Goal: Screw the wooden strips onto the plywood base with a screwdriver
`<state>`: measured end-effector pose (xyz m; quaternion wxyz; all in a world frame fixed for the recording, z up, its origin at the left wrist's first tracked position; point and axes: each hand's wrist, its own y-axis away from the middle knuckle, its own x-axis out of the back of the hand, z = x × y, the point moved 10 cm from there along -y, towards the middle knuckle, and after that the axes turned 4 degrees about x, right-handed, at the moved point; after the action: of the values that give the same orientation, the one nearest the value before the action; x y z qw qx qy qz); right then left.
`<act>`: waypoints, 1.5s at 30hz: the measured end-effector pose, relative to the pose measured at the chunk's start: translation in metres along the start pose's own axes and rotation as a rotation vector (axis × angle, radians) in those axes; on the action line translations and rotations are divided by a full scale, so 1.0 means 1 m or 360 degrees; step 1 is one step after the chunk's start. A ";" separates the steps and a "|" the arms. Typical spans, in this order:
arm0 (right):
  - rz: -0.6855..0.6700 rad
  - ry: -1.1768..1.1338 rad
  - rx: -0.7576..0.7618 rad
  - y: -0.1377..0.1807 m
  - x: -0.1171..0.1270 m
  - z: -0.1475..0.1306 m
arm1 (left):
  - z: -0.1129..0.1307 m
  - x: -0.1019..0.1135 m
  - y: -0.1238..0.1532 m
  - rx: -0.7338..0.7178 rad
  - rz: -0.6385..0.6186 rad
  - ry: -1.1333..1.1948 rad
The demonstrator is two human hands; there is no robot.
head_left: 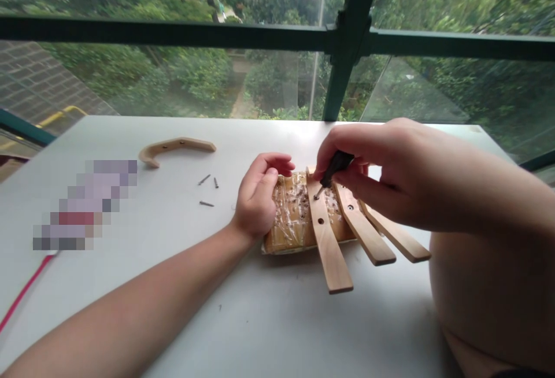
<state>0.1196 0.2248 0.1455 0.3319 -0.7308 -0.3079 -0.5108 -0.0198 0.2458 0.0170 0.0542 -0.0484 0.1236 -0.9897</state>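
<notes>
Right grip (381,164) pinches a screwdriver (336,167) onto, seemingly, a screw (316,195) in a slat (327,239); left grip (258,196), half-spread, braces the block (290,216) steady.

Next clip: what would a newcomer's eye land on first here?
The right hand presses a screwdriver onto a wooden slat, one of three fanned over a plastic-wrapped block mid-table. The left hand rests on the block's left edge. Farther left lie a curved wooden piece and three loose screws.
</notes>
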 end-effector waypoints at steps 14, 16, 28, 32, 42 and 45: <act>0.0088 -0.0097 0.0104 -0.004 0.002 -0.005 | -0.005 -0.003 0.000 0.0081 -0.0097 0.0148; 0.0098 -0.0089 0.0096 -0.005 0.001 -0.005 | -0.006 -0.004 -0.001 0.0067 -0.0142 0.0184; 0.0046 -0.0151 0.0193 -0.012 -0.010 -0.011 | -0.010 0.007 -0.002 0.0011 0.0005 0.0301; 0.0059 -0.0190 0.0206 -0.009 -0.007 -0.012 | -0.007 0.005 -0.003 -0.0039 -0.0025 0.0446; 0.0005 -0.0230 0.0236 -0.004 -0.006 -0.011 | -0.008 0.004 -0.003 -0.0041 -0.0055 0.0504; 0.0025 -0.0185 0.0200 -0.003 -0.003 -0.007 | -0.009 0.005 -0.002 -0.0041 -0.0046 0.0475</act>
<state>0.1126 0.2203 0.1446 0.3627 -0.7394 -0.3524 -0.4445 -0.0263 0.2498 0.0092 0.0205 0.0968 0.1422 -0.9849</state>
